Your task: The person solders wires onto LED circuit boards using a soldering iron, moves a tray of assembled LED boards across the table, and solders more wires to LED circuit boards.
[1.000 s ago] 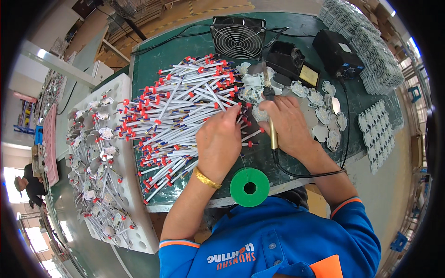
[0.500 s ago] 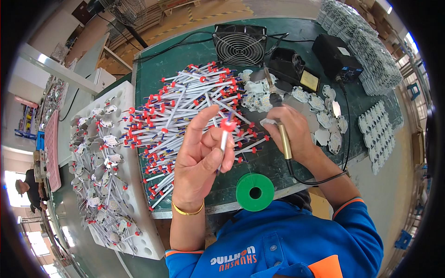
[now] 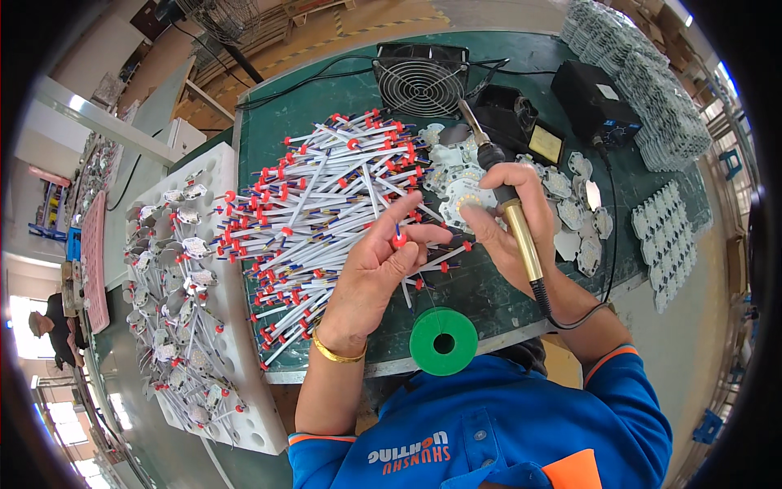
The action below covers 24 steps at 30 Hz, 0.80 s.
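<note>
My left hand [image 3: 383,265] pinches a short white cable with a red grommet [image 3: 399,240] between thumb and fingers, its index finger stretched out. In my right hand [image 3: 525,228] is a soldering iron [image 3: 521,236] with a brass-coloured handle, its tip pointing up and to the far left. The right thumb also presses on a pale round LED board [image 3: 467,194], beside a pile of similar boards. Left of the hands lies a large heap of white cables [image 3: 326,183] with red grommets. A green solder spool [image 3: 422,342] sits at the near table edge.
A fan [image 3: 422,85] stands at the back, with a black soldering station [image 3: 599,102] and a yellow sponge [image 3: 546,143] to its right. Stacked board panels [image 3: 643,94] line the far right. On the left, a white foam tray [image 3: 252,391] bears boards with cables attached.
My left hand has lowered and tilted rightward with the cable. My right hand has turned, bringing the LED board's face into view, and the iron now slants more to the left.
</note>
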Each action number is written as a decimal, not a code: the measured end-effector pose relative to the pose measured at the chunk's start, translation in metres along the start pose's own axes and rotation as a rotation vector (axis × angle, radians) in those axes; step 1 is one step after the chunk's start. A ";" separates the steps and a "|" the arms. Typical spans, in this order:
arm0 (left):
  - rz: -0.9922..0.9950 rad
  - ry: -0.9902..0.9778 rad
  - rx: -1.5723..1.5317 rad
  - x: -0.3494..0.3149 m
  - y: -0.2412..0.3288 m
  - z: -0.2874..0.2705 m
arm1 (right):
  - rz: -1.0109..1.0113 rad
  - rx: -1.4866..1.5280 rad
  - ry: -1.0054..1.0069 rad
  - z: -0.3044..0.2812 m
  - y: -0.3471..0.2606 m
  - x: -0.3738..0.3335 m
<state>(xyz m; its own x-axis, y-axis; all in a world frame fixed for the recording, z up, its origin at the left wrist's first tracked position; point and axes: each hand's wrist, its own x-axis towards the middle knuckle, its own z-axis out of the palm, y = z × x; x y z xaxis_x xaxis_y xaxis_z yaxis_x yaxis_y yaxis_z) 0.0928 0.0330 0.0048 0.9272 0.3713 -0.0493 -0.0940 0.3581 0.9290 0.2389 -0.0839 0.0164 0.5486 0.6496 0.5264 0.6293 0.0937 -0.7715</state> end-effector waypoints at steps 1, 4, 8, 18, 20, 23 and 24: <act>-0.001 0.000 0.001 0.001 0.000 0.000 | -0.021 0.009 0.001 0.001 0.003 -0.001; -0.103 0.038 0.021 0.000 -0.004 0.005 | -0.048 0.047 -0.026 0.003 0.005 -0.001; -0.137 -0.030 0.208 -0.002 -0.012 0.001 | -0.053 0.070 -0.070 0.002 0.005 -0.005; -0.075 -0.013 0.063 -0.003 -0.018 0.008 | -0.177 0.045 -0.076 -0.004 0.011 -0.007; -0.101 -0.008 0.071 -0.004 -0.018 0.008 | -0.194 0.066 -0.069 -0.003 0.012 -0.008; -0.059 0.006 0.149 -0.004 -0.017 0.010 | -0.222 0.096 -0.067 -0.003 0.010 -0.007; -0.059 0.007 0.149 -0.005 -0.018 0.010 | -0.233 0.107 -0.072 -0.004 0.009 -0.007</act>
<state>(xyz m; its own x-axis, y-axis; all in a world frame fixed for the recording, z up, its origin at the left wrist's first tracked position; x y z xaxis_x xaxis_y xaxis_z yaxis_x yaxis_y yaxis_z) 0.0937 0.0168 -0.0078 0.9271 0.3592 -0.1074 0.0160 0.2484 0.9685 0.2428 -0.0904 0.0066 0.3522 0.6529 0.6706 0.6703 0.3241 -0.6676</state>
